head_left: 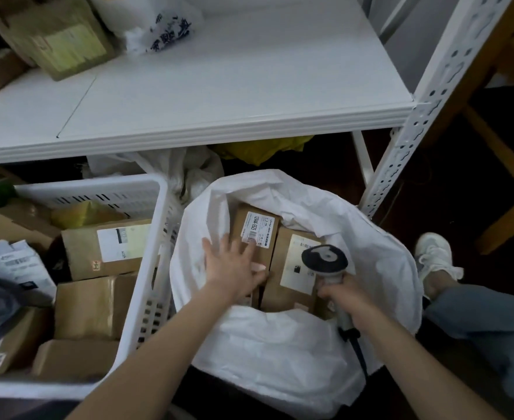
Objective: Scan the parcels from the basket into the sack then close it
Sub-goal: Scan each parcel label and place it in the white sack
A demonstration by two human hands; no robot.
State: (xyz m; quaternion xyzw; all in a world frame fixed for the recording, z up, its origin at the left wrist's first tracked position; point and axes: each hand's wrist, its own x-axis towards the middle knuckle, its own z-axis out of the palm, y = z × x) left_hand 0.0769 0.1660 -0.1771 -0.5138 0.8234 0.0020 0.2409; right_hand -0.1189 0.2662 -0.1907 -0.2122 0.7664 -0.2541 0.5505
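A white sack [280,353] stands open on the floor at centre right. Inside it lie two brown cardboard parcels with white labels, one on the left [257,230] and one on the right [293,268]. My left hand [233,263] reaches into the sack with spread, straight fingers resting on the left parcel. My right hand [345,298] grips the handle of a barcode scanner [325,259], whose dark head hovers over the right parcel. A white slotted basket [149,256] at the left holds several brown parcels [107,247] and a white paper mailer [22,265].
A white metal shelf [219,95] runs across the top, with cardboard boxes [58,40] and a printed plastic bag [161,25] on it. Its perforated upright [410,131] stands right of the sack. Yellow and white bags lie under the shelf. My leg and white shoe [434,256] are at right.
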